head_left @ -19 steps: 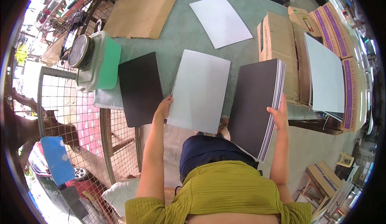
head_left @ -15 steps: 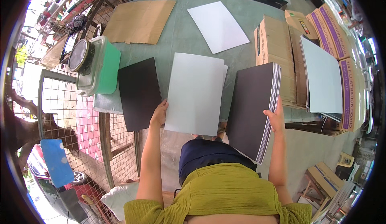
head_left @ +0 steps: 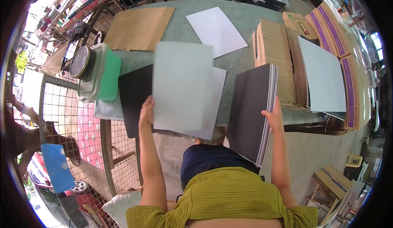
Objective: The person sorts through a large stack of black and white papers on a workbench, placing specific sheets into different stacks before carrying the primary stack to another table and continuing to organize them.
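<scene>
From where I watched, the tall stack of dark boards (head_left: 254,109) looked the likeliest thing to go wrong — it stood tilted on edge at the near rim of the green counter (head_left: 241,23), steadied only by the right hand (head_left: 273,117) clasped on its right edge, and could have fanned out or tipped toward the lap. The pale sheet (head_left: 182,84) was smaller trouble — pinched at its lower left corner by the left hand (head_left: 146,112), it hung above a white sheet (head_left: 215,101) and a black board (head_left: 135,97), and might have sagged or slipped from so small a grip.
</scene>
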A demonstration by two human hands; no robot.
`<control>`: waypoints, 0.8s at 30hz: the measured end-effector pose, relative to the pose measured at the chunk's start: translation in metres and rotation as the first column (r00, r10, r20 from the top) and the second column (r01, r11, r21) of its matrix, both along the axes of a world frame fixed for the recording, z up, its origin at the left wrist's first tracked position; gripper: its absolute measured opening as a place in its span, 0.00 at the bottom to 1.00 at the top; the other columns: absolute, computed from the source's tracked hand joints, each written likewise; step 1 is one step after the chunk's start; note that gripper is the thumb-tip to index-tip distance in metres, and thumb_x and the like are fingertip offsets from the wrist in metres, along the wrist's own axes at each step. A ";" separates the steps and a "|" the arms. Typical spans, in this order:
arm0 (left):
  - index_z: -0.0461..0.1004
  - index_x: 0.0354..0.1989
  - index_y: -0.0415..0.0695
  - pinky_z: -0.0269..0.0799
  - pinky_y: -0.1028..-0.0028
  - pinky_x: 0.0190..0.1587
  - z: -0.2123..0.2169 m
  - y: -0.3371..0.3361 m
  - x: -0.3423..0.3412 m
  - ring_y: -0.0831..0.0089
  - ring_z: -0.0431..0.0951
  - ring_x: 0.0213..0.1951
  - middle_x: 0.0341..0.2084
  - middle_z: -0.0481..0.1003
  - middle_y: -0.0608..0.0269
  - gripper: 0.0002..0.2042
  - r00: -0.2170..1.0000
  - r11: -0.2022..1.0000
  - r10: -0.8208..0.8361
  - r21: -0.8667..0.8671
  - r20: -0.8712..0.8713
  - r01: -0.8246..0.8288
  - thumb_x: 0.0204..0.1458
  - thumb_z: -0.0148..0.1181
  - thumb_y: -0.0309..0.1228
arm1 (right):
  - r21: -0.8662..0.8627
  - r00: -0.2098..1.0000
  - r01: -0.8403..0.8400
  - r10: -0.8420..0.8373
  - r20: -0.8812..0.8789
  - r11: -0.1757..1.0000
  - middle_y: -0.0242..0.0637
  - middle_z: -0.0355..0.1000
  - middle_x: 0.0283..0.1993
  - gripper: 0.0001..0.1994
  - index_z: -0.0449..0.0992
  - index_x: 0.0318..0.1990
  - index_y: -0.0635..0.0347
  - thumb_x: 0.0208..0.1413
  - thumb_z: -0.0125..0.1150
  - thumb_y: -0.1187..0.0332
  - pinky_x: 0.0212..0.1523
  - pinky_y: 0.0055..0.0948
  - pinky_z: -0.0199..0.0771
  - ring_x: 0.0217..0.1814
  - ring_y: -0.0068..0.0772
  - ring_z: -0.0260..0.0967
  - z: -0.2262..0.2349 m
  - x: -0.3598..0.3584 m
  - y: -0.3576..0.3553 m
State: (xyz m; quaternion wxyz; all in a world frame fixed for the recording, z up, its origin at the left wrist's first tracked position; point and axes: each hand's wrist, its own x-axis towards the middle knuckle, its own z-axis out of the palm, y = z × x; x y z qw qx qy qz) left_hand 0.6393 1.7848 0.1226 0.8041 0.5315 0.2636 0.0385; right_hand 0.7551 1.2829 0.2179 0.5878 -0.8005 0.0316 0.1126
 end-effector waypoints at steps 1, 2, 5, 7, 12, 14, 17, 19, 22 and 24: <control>0.66 0.58 0.38 0.66 0.75 0.53 0.020 0.008 0.001 0.76 0.72 0.49 0.48 0.73 0.62 0.16 0.998 0.987 0.064 0.146 0.000 -0.064 0.62 0.47 0.28 | -0.021 1.000 0.015 -0.015 -0.007 1.000 0.49 0.45 0.72 0.45 0.43 0.69 0.67 0.39 0.56 0.80 0.71 0.33 0.40 0.74 0.41 0.41 0.003 -0.001 0.002; 0.68 0.56 0.38 0.67 0.76 0.50 0.017 0.052 -0.026 0.77 0.72 0.47 0.47 0.74 0.64 0.15 0.994 0.969 0.089 0.226 0.058 -0.100 0.61 0.47 0.27 | -0.014 1.000 -0.017 0.017 -0.009 1.000 0.49 0.47 0.71 0.45 0.44 0.69 0.67 0.39 0.56 0.80 0.70 0.33 0.42 0.74 0.41 0.43 0.013 0.000 0.019; 0.67 0.56 0.36 0.69 0.78 0.47 0.120 0.028 -0.011 0.77 0.74 0.41 0.42 0.76 0.64 0.15 0.982 0.820 0.177 0.543 0.061 -0.181 0.61 0.47 0.24 | -0.112 1.000 0.022 -0.022 0.003 0.994 0.49 0.49 0.70 0.45 0.44 0.69 0.65 0.38 0.56 0.81 0.69 0.33 0.46 0.72 0.42 0.47 0.013 -0.002 0.009; 0.65 0.58 0.36 0.72 0.74 0.42 0.180 0.011 -0.021 0.75 0.76 0.35 0.38 0.78 0.58 0.18 0.999 0.713 0.044 0.701 -0.020 -0.017 0.60 0.50 0.27 | -0.109 1.000 0.024 -0.024 -0.003 0.994 0.49 0.50 0.69 0.45 0.44 0.69 0.65 0.38 0.57 0.81 0.68 0.32 0.48 0.71 0.42 0.48 0.011 -0.002 0.008; 0.63 0.62 0.45 0.74 0.59 0.30 0.172 -0.118 -0.006 0.54 0.77 0.23 0.22 0.76 0.50 0.25 0.916 0.171 -0.089 0.900 -0.391 0.401 0.55 0.53 0.35 | -0.192 0.997 0.073 -0.069 0.028 0.979 0.51 0.51 0.69 0.45 0.44 0.69 0.65 0.38 0.57 0.80 0.67 0.32 0.50 0.70 0.44 0.50 -0.003 -0.003 0.005; 0.56 0.65 0.41 0.75 0.56 0.33 0.127 -0.179 0.009 0.52 0.79 0.28 0.35 0.75 0.45 0.28 0.787 0.035 -0.100 0.788 -0.609 0.614 0.56 0.51 0.35 | -0.135 1.000 0.028 -0.026 0.017 0.990 0.53 0.50 0.69 0.46 0.44 0.69 0.65 0.38 0.58 0.80 0.67 0.33 0.50 0.71 0.45 0.49 0.004 -0.002 0.016; 0.54 0.65 0.40 0.77 0.57 0.38 0.044 -0.237 0.028 0.51 0.79 0.40 0.54 0.67 0.39 0.34 0.780 0.081 -0.337 0.809 -0.528 0.582 0.52 0.58 0.41 | -0.108 1.000 -0.019 0.020 0.002 0.994 0.55 0.50 0.69 0.45 0.43 0.69 0.67 0.39 0.58 0.78 0.68 0.33 0.49 0.72 0.47 0.48 0.001 0.001 0.019; 0.55 0.65 0.40 0.75 0.55 0.45 0.047 -0.274 0.040 0.49 0.75 0.49 0.58 0.64 0.41 0.39 0.731 0.095 -0.393 0.767 -0.557 0.635 0.48 0.63 0.47 | -0.141 0.999 -0.020 0.024 0.023 0.990 0.55 0.49 0.69 0.45 0.43 0.69 0.69 0.39 0.58 0.78 0.68 0.33 0.49 0.72 0.47 0.47 0.000 0.001 0.015; 0.48 0.69 0.44 0.65 0.60 0.58 0.041 -0.309 0.038 0.49 0.62 0.62 0.63 0.57 0.39 0.42 0.783 0.576 -0.622 0.681 0.007 0.452 0.50 0.63 0.46 | -0.043 0.998 -0.062 0.063 0.014 0.997 0.52 0.49 0.70 0.46 0.43 0.69 0.69 0.40 0.62 0.80 0.69 0.34 0.47 0.72 0.42 0.46 0.015 -0.001 0.024; 0.43 0.70 0.44 0.56 0.61 0.64 0.068 -0.332 0.031 0.49 0.56 0.66 0.66 0.51 0.40 0.45 0.737 0.710 -0.665 0.410 0.122 0.573 0.50 0.64 0.46 | 0.116 0.999 -0.027 0.031 -0.036 0.993 0.48 0.51 0.69 0.47 0.45 0.69 0.67 0.41 0.67 0.79 0.68 0.35 0.49 0.71 0.39 0.48 0.007 -0.001 0.015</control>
